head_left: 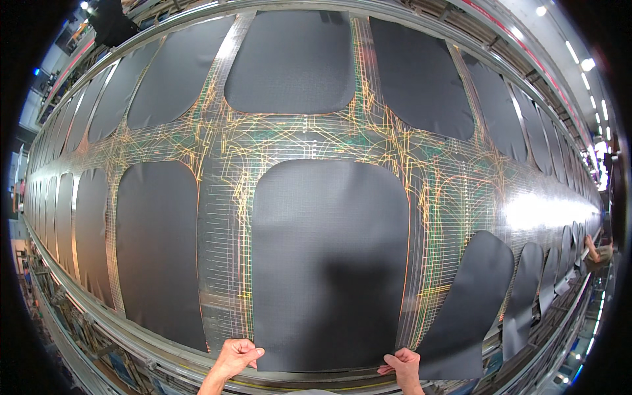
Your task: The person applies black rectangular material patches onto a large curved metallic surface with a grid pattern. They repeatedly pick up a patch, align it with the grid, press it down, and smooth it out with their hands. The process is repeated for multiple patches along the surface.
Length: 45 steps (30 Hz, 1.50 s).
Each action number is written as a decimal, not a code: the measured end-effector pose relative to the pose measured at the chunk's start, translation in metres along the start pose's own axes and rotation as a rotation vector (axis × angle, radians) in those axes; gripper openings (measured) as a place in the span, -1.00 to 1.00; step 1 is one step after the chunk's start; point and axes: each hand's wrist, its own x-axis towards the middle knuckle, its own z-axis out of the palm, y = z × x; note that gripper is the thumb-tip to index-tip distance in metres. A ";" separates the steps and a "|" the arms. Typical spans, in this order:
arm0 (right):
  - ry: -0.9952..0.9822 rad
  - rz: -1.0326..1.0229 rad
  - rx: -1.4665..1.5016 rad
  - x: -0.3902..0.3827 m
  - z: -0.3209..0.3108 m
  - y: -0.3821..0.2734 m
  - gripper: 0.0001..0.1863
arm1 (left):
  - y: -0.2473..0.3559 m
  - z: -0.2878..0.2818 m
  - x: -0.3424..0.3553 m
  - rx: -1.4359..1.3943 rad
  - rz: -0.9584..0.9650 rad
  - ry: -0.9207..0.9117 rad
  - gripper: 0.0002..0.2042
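Observation:
Directly before me a black textured sheet with rounded far corners lies on the long table, whose surface carries many coloured lines. At its near left corner my left hand is closed, thumb and fingers pinching the edge. The near right corner is pinched by my right hand in the same way. Close to the right hand, another black sheet lies askew, its near end hanging toward the table edge. To the left of my left hand a similar sheet lies flat between marked lines.
Across the table runs a far row of black sheets. Several more sheets lie at the right, overhanging the near edge. A metal rail borders the near side. Another person's arm reaches in at the far right.

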 end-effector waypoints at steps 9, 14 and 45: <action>-0.004 -0.023 -0.038 -0.001 0.000 0.002 -0.76 | 0.001 -0.001 -0.002 -0.005 0.027 -0.004 -0.79; -0.022 0.002 0.026 0.001 -0.002 0.005 -0.77 | 0.002 0.000 -0.003 0.037 0.042 0.011 -0.78; -0.013 -0.296 0.067 0.003 0.001 0.025 -0.80 | -0.022 0.045 -0.007 0.102 0.445 0.390 -0.84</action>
